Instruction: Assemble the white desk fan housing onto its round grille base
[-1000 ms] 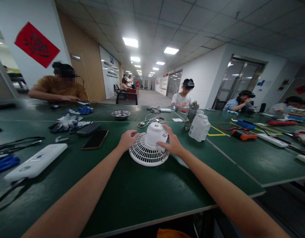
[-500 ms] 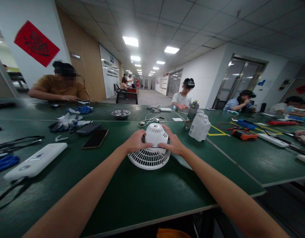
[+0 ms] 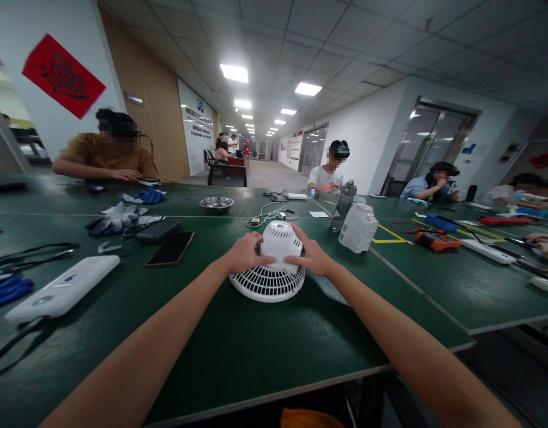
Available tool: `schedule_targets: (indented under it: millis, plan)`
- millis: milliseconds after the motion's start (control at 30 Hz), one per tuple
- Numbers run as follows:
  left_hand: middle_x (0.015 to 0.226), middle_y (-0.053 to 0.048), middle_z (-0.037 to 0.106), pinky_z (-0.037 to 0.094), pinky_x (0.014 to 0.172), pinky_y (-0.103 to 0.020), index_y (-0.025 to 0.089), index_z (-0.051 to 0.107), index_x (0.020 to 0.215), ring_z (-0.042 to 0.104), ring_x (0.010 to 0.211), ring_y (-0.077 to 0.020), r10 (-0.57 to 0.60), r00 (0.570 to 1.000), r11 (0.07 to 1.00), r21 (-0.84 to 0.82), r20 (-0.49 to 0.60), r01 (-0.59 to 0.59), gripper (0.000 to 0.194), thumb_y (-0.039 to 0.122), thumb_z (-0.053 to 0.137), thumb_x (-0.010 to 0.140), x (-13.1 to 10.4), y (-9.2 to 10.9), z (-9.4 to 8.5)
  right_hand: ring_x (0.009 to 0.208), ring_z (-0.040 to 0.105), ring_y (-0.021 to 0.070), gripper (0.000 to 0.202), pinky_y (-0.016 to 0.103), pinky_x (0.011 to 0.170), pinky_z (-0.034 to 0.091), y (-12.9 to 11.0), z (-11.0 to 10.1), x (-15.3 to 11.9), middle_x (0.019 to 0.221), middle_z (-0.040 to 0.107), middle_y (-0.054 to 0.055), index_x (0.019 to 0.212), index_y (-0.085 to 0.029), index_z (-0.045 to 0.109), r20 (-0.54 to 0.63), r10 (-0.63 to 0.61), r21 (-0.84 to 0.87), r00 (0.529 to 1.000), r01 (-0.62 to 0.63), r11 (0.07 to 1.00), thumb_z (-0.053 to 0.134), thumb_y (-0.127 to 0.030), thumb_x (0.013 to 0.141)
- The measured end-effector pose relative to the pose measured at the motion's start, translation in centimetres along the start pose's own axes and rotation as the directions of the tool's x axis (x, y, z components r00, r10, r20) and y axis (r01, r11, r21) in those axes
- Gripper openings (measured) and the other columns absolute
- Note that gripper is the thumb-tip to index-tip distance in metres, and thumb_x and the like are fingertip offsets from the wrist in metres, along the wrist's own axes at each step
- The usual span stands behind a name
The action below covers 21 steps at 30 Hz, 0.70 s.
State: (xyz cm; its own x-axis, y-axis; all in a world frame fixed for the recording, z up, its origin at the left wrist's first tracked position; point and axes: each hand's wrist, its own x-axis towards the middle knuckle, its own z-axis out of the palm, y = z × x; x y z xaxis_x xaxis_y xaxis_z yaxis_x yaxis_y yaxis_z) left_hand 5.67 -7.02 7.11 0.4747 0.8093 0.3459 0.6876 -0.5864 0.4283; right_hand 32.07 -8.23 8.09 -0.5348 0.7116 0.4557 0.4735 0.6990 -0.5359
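Note:
A white fan head (image 3: 280, 242) lies face down on the green table, its round slotted grille (image 3: 268, 288) underneath and the vented motor housing on top. My left hand (image 3: 246, 252) grips the housing from the left, thumb across its near side. From the right, my right hand (image 3: 313, 254) grips the same housing, with its thumb close to the left one. Both hands' fingers curl round to the far side and are partly hidden. A white vented plastic piece (image 3: 359, 228) stands beyond my right hand.
Behind the fan lie a pale cable (image 3: 274, 215) and a metal bowl (image 3: 216, 204). A dark bottle (image 3: 344, 205) stands at the right. On the left are a phone (image 3: 170, 249), a white power bank (image 3: 64, 288) and gloves (image 3: 117, 220). Several people sit around the table.
Both hands keep the same hold on the fan housing. The fan stays in nearly the same place; the view has shifted very slightly.

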Motion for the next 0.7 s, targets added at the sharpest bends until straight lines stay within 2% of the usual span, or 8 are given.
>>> schedule_targets:
  millis: [233, 433, 533, 600, 700]
  plan:
    - [0.114, -0.016, 0.063, 0.042, 0.091, -0.046, 0.016, 0.066, 0.117, 0.056, 0.104, -0.0334, -0.005, 0.999, 0.999, -0.052, -0.040, 0.003, 0.074, 0.071, 0.068, 0.068, 0.02, -0.26, 0.22, 0.126, 0.056, 0.0343, 0.096, 0.055, 0.107, 0.041, 0.00, 0.03, 0.01, 0.149, 0.047, 0.010, 0.156, -0.027, 0.019, 0.001, -0.055, -0.026, 0.998, 0.055, 0.998, 0.072, -0.049, 0.079]
    - [0.118, -0.016, 0.062, 0.042, 0.093, -0.046, 0.017, 0.064, 0.121, 0.056, 0.108, -0.0348, -0.008, 0.999, 1.000, -0.029, -0.037, 0.007, 0.077, 0.069, 0.072, 0.065, 0.01, -0.36, 0.26, 0.125, 0.056, 0.0346, 0.097, 0.055, 0.107, 0.041, -0.05, 0.06, 0.07, 0.150, 0.046, 0.011, 0.156, -0.027, 0.020, -0.009, -0.071, -0.045, 0.997, 0.070, 0.997, 0.073, -0.050, 0.078]
    - [0.121, -0.017, 0.062, 0.043, 0.093, -0.046, 0.016, 0.063, 0.122, 0.058, 0.110, -0.0357, -0.016, 0.999, 1.000, -0.010, -0.028, 0.016, 0.074, 0.065, 0.071, 0.067, 0.11, -0.34, 0.46, 0.123, 0.058, 0.0354, 0.099, 0.056, 0.107, 0.041, -0.11, 0.32, 0.14, 0.152, 0.044, 0.011, 0.156, -0.028, 0.020, -0.048, -0.073, -0.111, 0.996, 0.067, 0.992, 0.074, -0.053, 0.076]
    - [0.124, -0.017, 0.062, 0.043, 0.095, -0.046, 0.016, 0.060, 0.126, 0.059, 0.111, -0.0350, -0.025, 0.999, 0.999, -0.034, -0.045, 0.023, 0.068, 0.058, 0.069, 0.073, 0.12, -0.32, 0.59, 0.111, 0.064, 0.0357, 0.101, 0.057, 0.101, 0.044, -0.27, 0.46, 0.09, 0.140, 0.055, 0.013, 0.156, -0.028, 0.018, -0.075, -0.033, -0.178, 0.997, 0.019, 0.984, 0.073, -0.055, 0.076]
    - [0.130, -0.016, 0.062, 0.042, 0.101, -0.047, 0.018, 0.044, 0.144, 0.059, 0.117, -0.0333, -0.024, 0.996, 0.993, -0.121, -0.082, 0.014, 0.069, 0.045, 0.062, 0.083, -0.11, -0.25, 0.63, 0.081, 0.068, 0.0291, 0.097, 0.052, 0.087, 0.052, -0.63, 0.52, -0.21, 0.105, 0.070, 0.009, 0.156, -0.027, 0.020, -0.063, 0.008, -0.182, 0.998, -0.020, 0.983, 0.071, -0.055, 0.078]
